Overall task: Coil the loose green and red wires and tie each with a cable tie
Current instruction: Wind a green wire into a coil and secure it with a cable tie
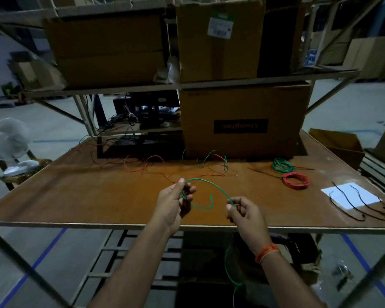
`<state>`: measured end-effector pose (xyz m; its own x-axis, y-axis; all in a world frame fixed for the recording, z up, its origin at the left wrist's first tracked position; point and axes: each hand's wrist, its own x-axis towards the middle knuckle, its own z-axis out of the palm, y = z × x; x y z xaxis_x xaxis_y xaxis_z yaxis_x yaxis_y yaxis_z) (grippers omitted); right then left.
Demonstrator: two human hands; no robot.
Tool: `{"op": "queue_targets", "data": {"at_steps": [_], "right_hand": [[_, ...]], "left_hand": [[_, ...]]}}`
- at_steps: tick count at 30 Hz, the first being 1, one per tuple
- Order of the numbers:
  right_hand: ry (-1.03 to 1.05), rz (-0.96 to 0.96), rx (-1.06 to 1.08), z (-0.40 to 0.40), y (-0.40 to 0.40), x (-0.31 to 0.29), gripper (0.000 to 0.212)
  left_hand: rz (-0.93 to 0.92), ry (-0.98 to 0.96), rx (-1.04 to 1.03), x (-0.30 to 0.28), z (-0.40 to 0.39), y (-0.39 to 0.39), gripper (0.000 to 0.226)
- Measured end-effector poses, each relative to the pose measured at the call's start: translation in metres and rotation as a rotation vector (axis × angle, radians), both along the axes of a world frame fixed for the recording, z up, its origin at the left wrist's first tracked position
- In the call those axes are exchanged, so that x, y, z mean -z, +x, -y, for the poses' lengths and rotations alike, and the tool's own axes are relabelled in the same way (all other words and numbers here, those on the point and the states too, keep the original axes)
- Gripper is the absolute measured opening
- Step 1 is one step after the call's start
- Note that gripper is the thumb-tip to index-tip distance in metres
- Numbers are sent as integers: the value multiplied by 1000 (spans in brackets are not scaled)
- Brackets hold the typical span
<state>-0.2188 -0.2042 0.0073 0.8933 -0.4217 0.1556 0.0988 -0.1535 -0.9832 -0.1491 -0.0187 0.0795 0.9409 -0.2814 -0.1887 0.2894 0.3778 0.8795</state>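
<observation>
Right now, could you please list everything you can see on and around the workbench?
Green wire: one, green, held above the table's near edge, its tail hanging below.
Loose wires: a tangle, red and green, mid table.
Green coil: one, right side of table.
Red coil: one, just nearer than the green coil.
Cable ties: several, black, on and beside the paper.
Paper: one sheet, white, table's right edge.
Cardboard boxes: several, brown, on table and shelf.
Fan: one, white, far left.
Table: one, brown.
Left hand: pinches the green wire.
Right hand: pinches the same wire.
</observation>
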Motion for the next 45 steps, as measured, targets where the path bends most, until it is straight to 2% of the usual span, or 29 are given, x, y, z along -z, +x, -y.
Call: {"op": "queue_targets", "data": {"at_steps": [3,6,10,15,17,19,21,22,24,26,27,30,34,36,42,45], "right_hand": [[-52,46,-46,-6,-5,-11,14],[-117,48,4,-10,-6,-17,17],[-169,45,283,-6,-1,-19,29],[-205,-28,422,-2,6,-19,29],[-221,-88,400,0,9,-16,30],[-238,-226,254,-1,13,-12,27],[-208,-287,99,-8,15,-10,7],[-194,-258,49,-13,15,-14,12],[-182,-89,-26,-24,15,-28,38],[-148,83,-95,-35,15,-51,44],[-128,134,-113,-38,18,-61,40],[-149,195,-81,-40,27,-78,14],[-146,177,58,-32,33,-73,15],[-111,145,86,-30,37,-65,16],[49,86,158,-26,50,-43,22],[83,79,163,-27,53,-39,24]], "left_hand": [[-2,103,6,-1,-4,6,22],[-15,93,52,-6,-10,9,23],[38,-6,131,-12,-16,4,29],[40,-195,217,-22,-21,-4,28],[35,-281,240,-29,-23,-4,30],[29,-302,244,-37,-25,-2,32],[12,-258,236,-42,-24,4,31],[4,-215,236,-44,-23,7,30],[-10,-95,266,-48,-20,15,29],[-23,41,348,-49,-17,20,30],[-30,96,396,-49,-16,21,30],[-81,152,505,-47,-14,22,40],[-208,-6,666,-39,-19,28,83],[-232,-86,750,-35,-22,31,95],[-252,-178,875,-31,-23,36,101],[-279,-208,874,-30,-22,38,93]]}}
